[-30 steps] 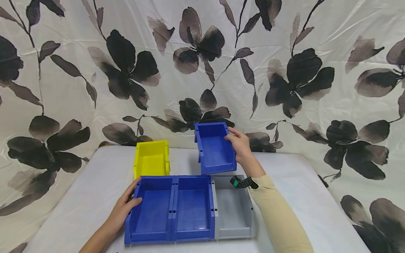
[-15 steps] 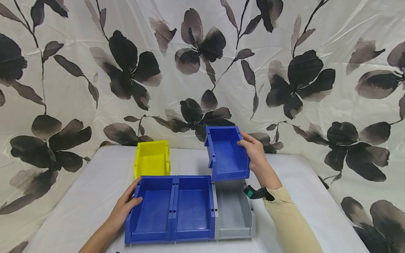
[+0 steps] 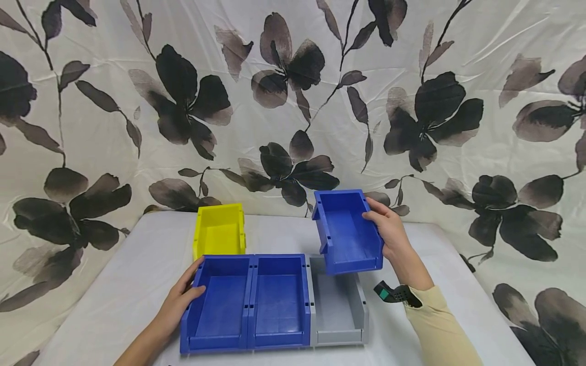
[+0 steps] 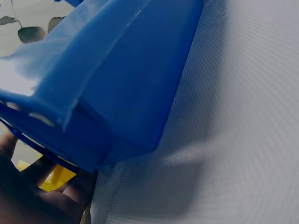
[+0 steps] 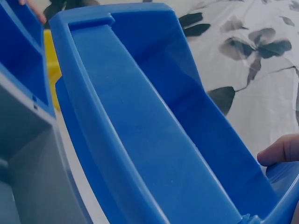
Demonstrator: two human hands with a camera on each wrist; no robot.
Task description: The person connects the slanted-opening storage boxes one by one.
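In the head view my right hand (image 3: 389,226) grips the right wall of a blue storage bin (image 3: 350,231), thumb inside the rim. That bin is tilted and held up over the back of a grey bin (image 3: 336,305), hiding its rear edge. To the left of the grey one, two more blue bins, the left (image 3: 222,300) and the middle (image 3: 280,297), stand side by side against it in a row. My left hand (image 3: 180,295) holds the left wall of the leftmost bin, thumb over its rim. The left wrist view shows fingers (image 4: 77,193) at that bin's corner.
A yellow bin (image 3: 220,231) stands behind the blue ones on the white-covered table (image 3: 105,305). Beyond the table's back edge hangs a floral cloth (image 3: 293,122). My right wrist wears a black band (image 3: 396,295).
My right hand has carried the blue bin to the right and toward me, from behind the row to above the grey bin. The left hand has stayed in place.
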